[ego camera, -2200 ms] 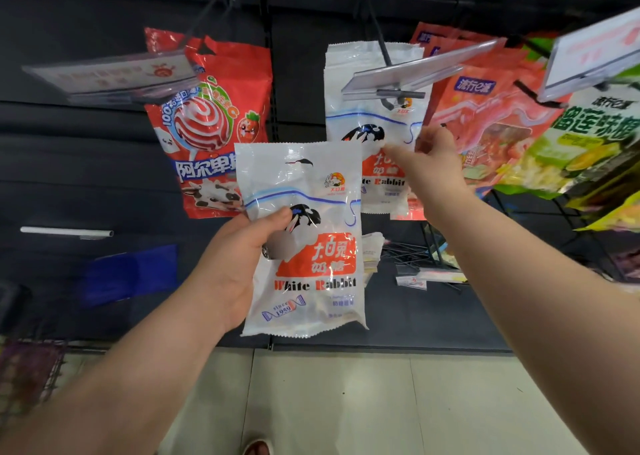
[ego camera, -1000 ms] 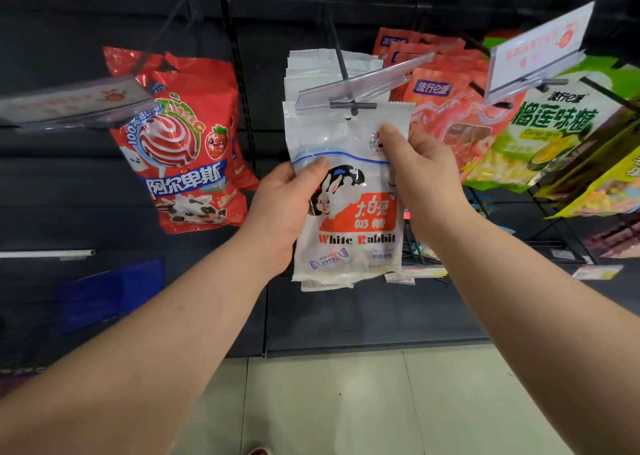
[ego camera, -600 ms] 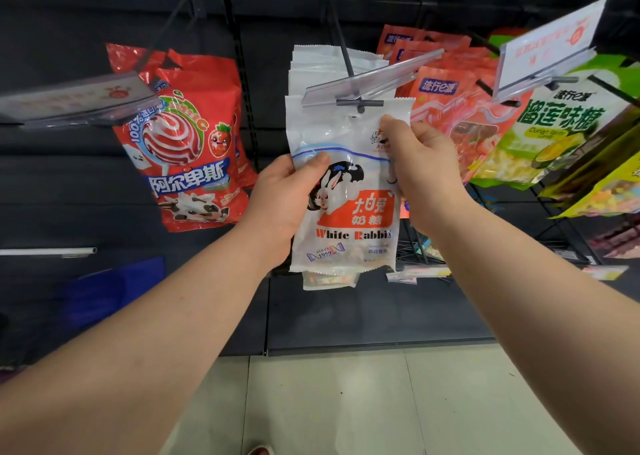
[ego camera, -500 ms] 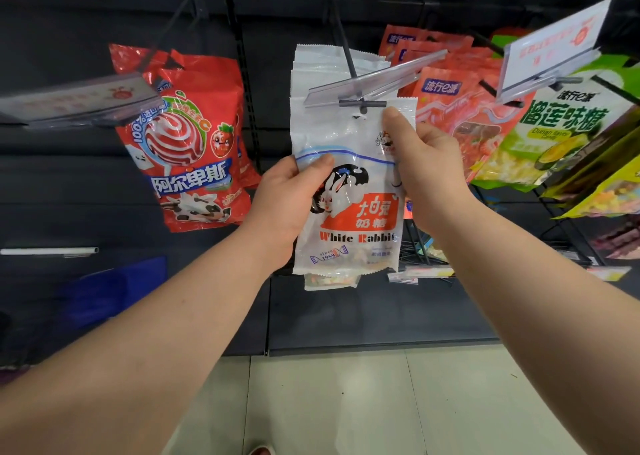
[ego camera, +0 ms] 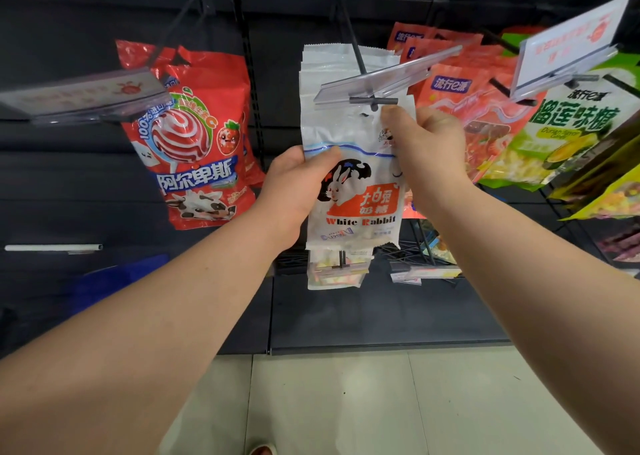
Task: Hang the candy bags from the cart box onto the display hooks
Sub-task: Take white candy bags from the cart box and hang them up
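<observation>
A white White Rabbit candy bag is held up at the tip of a black display hook with a clear price-tag holder. My left hand grips the bag's left edge, thumb on its front. My right hand pinches the bag's upper right part, just under the hook's crossbar. The bag's hang hole sits right below the hook tip. Several more White Rabbit bags hang behind it on the same hook. The cart box is out of view.
Red lollipop bags hang on the hook to the left, orange-red bags and green durian candy bags to the right. A white price sign juts out at upper right. Lower hooks and tags stick out below. Beige floor tiles lie underneath.
Both hands brought the bag from lower left up to the hook with the other White Rabbit bags. My right hand moved onto its top corner, and the top edge now sits at the hook tip.
</observation>
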Tool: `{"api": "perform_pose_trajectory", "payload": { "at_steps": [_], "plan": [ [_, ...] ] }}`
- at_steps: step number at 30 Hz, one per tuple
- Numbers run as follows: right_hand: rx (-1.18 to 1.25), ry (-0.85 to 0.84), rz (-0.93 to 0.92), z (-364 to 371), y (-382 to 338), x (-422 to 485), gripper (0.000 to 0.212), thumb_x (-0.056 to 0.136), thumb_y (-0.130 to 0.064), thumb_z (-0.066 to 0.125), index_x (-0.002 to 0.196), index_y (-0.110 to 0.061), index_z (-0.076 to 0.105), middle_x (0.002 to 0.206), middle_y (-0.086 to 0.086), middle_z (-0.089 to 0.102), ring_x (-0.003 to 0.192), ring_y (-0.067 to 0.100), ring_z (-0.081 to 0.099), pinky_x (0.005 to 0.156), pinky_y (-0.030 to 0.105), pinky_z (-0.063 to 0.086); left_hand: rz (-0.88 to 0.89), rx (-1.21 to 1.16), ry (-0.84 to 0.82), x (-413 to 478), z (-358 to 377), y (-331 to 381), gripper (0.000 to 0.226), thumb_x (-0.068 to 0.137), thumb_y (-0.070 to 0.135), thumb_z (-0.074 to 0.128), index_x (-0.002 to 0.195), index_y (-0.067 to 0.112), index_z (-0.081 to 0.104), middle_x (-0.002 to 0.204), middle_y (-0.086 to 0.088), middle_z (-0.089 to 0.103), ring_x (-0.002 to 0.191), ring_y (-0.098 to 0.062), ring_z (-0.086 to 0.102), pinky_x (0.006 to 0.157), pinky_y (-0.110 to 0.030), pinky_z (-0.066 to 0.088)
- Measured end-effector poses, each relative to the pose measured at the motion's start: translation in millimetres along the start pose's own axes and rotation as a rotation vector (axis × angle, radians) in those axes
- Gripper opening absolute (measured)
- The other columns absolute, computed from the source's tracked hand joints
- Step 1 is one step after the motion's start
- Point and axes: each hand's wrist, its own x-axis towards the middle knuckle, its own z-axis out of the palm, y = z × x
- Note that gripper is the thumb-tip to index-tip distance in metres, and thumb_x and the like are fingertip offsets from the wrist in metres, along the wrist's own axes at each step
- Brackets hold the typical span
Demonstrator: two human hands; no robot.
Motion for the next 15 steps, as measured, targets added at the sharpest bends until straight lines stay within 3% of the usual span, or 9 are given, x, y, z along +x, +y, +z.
{"api": "perform_pose_trajectory", "payload": {
  "at_steps": [4, 7, 9, 13, 15],
  "plan": [
    [0.070, 0.041, -0.024, 2, 1, -1, 0.037, 0.078, -0.030, 0.060, 0.052, -0.017, 0.037, 0.061, 0.009, 0.035, 0.060, 0.022, 0.034, 0.054, 0.036, 0.030, 0.074, 0.008, -0.006, 0, -1, 2, 0.011, 0.091, 0.017, 0.061, 0.092, 0.028, 0.059, 0.088, 0.007, 0.071, 0.071, -0.002, 0.070, 0.057, -0.018, 0.055],
    [0.088, 0.036, -0.034, 1, 6, -1, 0.045, 0.085, -0.024, 0.062, 0.048, -0.019, 0.036, 0.056, 0.007, 0.037, 0.055, 0.021, 0.036, 0.053, 0.035, 0.032, 0.148, -0.005, 0.024, -1, -2, 5, 0.006, 0.095, 0.020, 0.056, 0.096, 0.025, 0.059, 0.104, -0.003, 0.070, 0.095, -0.018, 0.070, 0.077, -0.033, 0.058],
    [0.081, 0.039, -0.048, 1, 6, 0, 0.043, 0.084, -0.026, 0.062, 0.050, -0.018, 0.037, 0.055, 0.005, 0.037, 0.056, 0.020, 0.035, 0.054, 0.034, 0.031, 0.183, -0.012, 0.051, 2, -2, 9, 0.006, 0.097, 0.023, 0.053, 0.094, 0.022, 0.058, 0.105, -0.009, 0.069, 0.099, -0.026, 0.068, 0.085, -0.041, 0.057],
    [0.097, 0.059, -0.063, -1, 8, 1, 0.039, 0.075, -0.037, 0.061, 0.049, -0.021, 0.037, 0.052, -0.001, 0.035, 0.058, 0.020, 0.033, 0.055, 0.035, 0.030, 0.207, 0.010, 0.078, 8, 2, 12, 0.018, 0.098, 0.023, 0.052, 0.084, 0.012, 0.057, 0.086, -0.012, 0.064, 0.080, -0.025, 0.062, 0.073, -0.038, 0.052],
    [0.114, 0.068, -0.061, -1, 9, 1, 0.043, 0.074, -0.039, 0.061, 0.043, -0.023, 0.036, 0.049, -0.004, 0.032, 0.054, 0.018, 0.030, 0.054, 0.036, 0.029, 0.229, 0.024, 0.106, 11, 4, 11, 0.019, 0.097, 0.025, 0.054, 0.086, 0.009, 0.054, 0.087, -0.016, 0.057, 0.079, -0.025, 0.054, 0.070, -0.039, 0.045]
  ]
}}
